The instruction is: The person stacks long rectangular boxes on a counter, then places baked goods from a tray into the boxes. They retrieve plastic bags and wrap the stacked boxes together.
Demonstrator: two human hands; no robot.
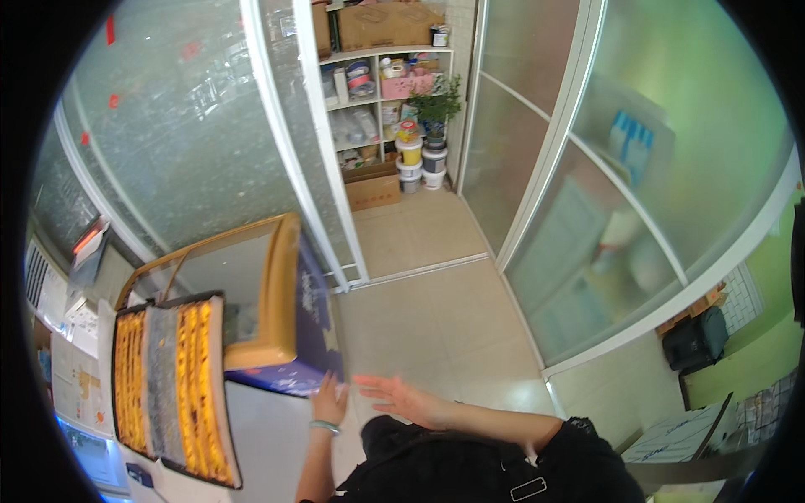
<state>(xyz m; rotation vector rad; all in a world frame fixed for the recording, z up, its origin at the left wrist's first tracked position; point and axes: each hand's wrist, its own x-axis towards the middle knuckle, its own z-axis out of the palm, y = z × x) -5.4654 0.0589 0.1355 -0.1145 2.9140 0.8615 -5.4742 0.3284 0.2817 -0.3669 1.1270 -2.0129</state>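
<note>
My left hand [328,401], with a pale bangle at the wrist, is beside the lower corner of a chest freezer [267,295] that has a gold-coloured rim and purple side. Nothing shows in it. To its right, my right hand [396,396] reaches over the floor with its fingers apart and holds nothing. The two hands do not touch. Left of them, a dark-edged tray [229,434] with rows of orange-yellow food and a grey strip between them sits on a light counter [264,440].
Frosted sliding doors [547,188] frame an opening onto a white shelf unit [377,82]. Stacked buckets [410,170], a potted plant [437,107] and a cardboard box [372,187] stand there. A black bin-like container [695,342] is at the right. Boxes [74,377] stand beyond the tray.
</note>
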